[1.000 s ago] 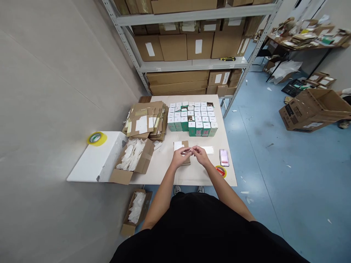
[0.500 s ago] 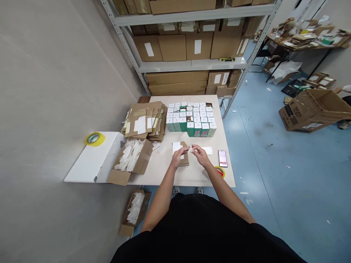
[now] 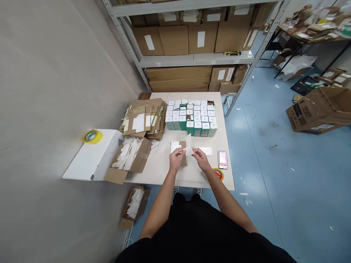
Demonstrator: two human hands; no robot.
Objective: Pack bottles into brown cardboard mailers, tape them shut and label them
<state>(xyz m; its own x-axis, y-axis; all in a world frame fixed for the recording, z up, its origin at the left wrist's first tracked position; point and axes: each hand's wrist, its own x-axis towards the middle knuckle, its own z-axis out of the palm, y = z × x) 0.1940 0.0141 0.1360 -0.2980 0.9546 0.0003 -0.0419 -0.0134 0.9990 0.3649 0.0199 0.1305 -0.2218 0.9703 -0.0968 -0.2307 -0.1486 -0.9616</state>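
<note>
Between my two hands is a small white slip of paper (image 3: 189, 146), raised above the table. My left hand (image 3: 176, 159) pinches its left side, and my right hand (image 3: 200, 158) pinches its lower right edge. Beneath the slip and my left hand lies a flat brown cardboard piece (image 3: 183, 160) with a white label (image 3: 174, 146), partly covered. A white strip (image 3: 206, 151) rests just beyond my right hand. Farther back stand rows of small white-topped green boxes (image 3: 201, 128).
Flattened cardboard (image 3: 139, 113) is stacked at the left, behind an open box of white paper (image 3: 144, 155). A phone (image 3: 222, 159) and a yellow tape roll (image 3: 218, 174) lie by the right edge. Another tape roll (image 3: 92, 136) sits far left. Shelving (image 3: 197, 60) rises behind.
The white slip has been turned up and spread, so more of its face shows between my hands. My left hand is slightly lower and further left. The view has shifted a little.
</note>
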